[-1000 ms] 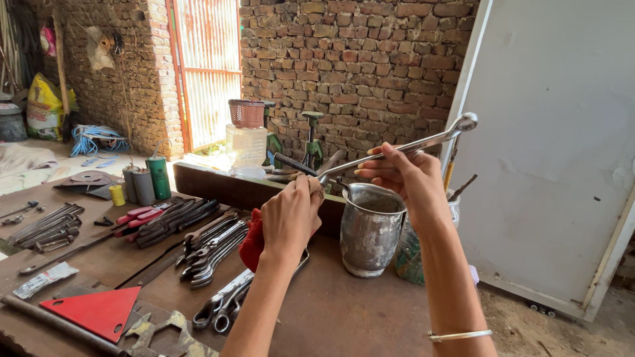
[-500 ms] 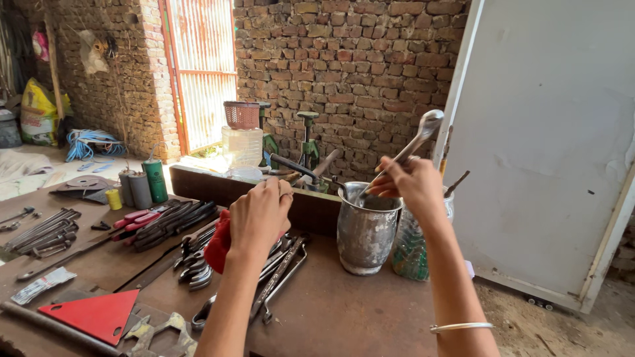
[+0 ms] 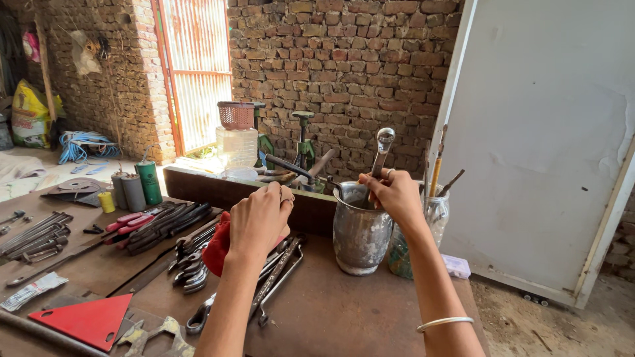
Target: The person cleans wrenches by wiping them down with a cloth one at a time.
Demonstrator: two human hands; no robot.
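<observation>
My right hand grips a long shiny wrench that stands nearly upright, its lower end down inside a dented metal jug on the brown workbench. My left hand hovers left of the jug with a red cloth bunched in it, just above a spread of wrenches lying flat on the bench.
Pliers with red and dark handles and more spanners lie to the left. A red triangular plate sits near the front edge. A glass jar with sticks stands behind the jug. A white panel stands at right.
My right hand swung the wrench from lying level in the air to upright and lowered its end into the jug. My left hand let go of it and dropped toward the bench.
</observation>
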